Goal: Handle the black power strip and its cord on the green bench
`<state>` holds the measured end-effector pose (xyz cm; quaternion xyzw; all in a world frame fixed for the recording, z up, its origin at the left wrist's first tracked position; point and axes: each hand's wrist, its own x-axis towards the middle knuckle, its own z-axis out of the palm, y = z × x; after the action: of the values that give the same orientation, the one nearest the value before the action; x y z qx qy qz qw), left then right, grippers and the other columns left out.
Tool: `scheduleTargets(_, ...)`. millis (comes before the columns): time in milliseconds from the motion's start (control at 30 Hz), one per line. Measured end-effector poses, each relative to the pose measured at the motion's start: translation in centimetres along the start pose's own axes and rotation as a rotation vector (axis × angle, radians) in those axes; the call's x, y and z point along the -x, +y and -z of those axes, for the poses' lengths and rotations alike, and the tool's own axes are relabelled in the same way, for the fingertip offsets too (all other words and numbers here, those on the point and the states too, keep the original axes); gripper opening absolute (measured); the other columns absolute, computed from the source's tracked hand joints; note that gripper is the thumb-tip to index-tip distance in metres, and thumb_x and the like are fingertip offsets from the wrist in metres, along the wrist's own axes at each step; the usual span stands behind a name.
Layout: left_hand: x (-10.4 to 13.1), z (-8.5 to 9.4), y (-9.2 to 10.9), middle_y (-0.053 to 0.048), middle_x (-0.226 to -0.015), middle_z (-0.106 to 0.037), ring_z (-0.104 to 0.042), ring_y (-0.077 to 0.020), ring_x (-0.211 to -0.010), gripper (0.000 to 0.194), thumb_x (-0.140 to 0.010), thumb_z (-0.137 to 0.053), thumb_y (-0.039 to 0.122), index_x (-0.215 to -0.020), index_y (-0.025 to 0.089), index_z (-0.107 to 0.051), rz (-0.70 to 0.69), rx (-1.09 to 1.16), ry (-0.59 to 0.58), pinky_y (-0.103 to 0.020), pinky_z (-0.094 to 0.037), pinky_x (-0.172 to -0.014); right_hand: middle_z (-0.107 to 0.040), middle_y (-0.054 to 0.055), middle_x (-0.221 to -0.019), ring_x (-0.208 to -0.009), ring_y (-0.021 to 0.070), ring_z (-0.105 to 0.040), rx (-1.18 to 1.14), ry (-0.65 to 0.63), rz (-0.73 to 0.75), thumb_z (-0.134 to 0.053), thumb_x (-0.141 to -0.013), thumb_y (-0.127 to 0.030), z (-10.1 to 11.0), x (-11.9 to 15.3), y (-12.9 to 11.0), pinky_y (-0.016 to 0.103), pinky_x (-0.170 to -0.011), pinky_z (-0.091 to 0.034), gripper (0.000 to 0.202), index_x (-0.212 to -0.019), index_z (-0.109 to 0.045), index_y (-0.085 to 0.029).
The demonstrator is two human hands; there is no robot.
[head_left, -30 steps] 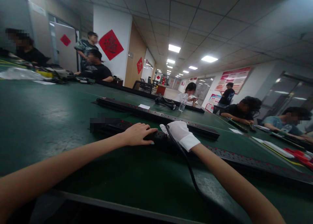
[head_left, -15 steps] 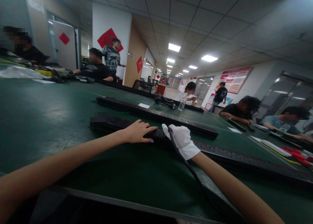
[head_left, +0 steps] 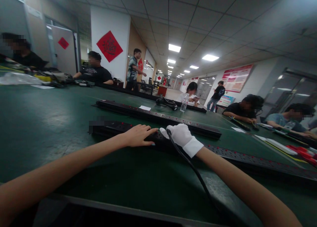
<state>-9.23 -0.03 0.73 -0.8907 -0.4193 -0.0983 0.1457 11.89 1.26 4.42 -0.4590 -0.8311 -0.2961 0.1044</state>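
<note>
A long black power strip (head_left: 237,156) with rows of sockets and small red parts lies across the green table in front of me. My left hand (head_left: 140,135), bare, is laid over the strip, thumb on the near side and fingers across the top. Close to its right, my right hand (head_left: 180,135), in a white glove, is closed on a black power cord (head_left: 198,177) at its end, against the strip's top. The glove hides the plug end. From there the cord runs down toward the table's near edge.
A second power strip (head_left: 158,117) lies behind the first, with a white paper slip (head_left: 145,108) on its far side. Farther back are a coiled black cable (head_left: 166,103) and a clear bottle (head_left: 183,105). Several people sit around the table; red material (head_left: 303,154) lies at right.
My right hand has shifted slightly left along the strip with the cord. My left hand stays on the strip. In the background, a standing person has walked to the right.
</note>
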Motion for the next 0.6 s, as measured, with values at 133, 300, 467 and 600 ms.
scheduleTargets(133,-0.02,0.01,0.06,-0.009,-0.107,-0.054,-0.053,-0.0230,-0.089,0.064,-0.079,-0.035,0.060,-0.130,0.021,-0.027,-0.003,-0.003,-0.002,-0.033,-0.036,-0.077,-0.063,0.009,-0.060,-0.060,0.0205,-0.060,-0.018,0.066,-0.055,-0.021,-0.086,-0.052,-0.23,0.42,-0.28,0.026,-0.055,-0.032,0.056,-0.072,-0.062,-0.016)
scheduleTargets(300,-0.04,-0.11,0.04,-0.009,-0.105,-0.055,-0.053,-0.0227,-0.088,0.064,-0.080,-0.033,0.061,-0.130,0.021,-0.027,-0.014,-0.017,0.013,-0.033,-0.036,-0.077,-0.063,0.008,-0.059,-0.059,0.0185,-0.059,-0.035,0.085,-0.053,-0.023,-0.087,-0.051,-0.33,0.61,-0.34,0.024,-0.056,-0.030,0.055,-0.072,-0.062,-0.016)
scheduleTargets(467,-0.03,-0.19,-0.02,-0.010,-0.105,-0.054,-0.053,-0.0232,-0.089,0.065,-0.080,-0.031,0.061,-0.131,0.021,-0.026,-0.014,-0.024,0.013,-0.033,-0.036,-0.077,-0.062,0.008,-0.057,-0.058,0.0178,-0.058,-0.025,0.111,0.007,-0.025,-0.086,-0.052,-0.09,0.35,0.14,0.024,-0.055,-0.029,0.055,-0.068,-0.062,-0.016)
scheduleTargets(600,0.01,-0.18,0.01,-0.011,-0.108,-0.053,-0.052,-0.0238,-0.091,0.065,-0.080,-0.031,0.061,-0.131,0.020,-0.026,-0.014,-0.027,0.014,-0.034,-0.036,-0.077,-0.061,0.008,-0.056,-0.056,0.0168,-0.056,-0.033,0.131,0.047,-0.026,-0.085,-0.053,-0.19,0.27,0.44,0.024,-0.053,-0.025,0.056,-0.065,-0.061,-0.015)
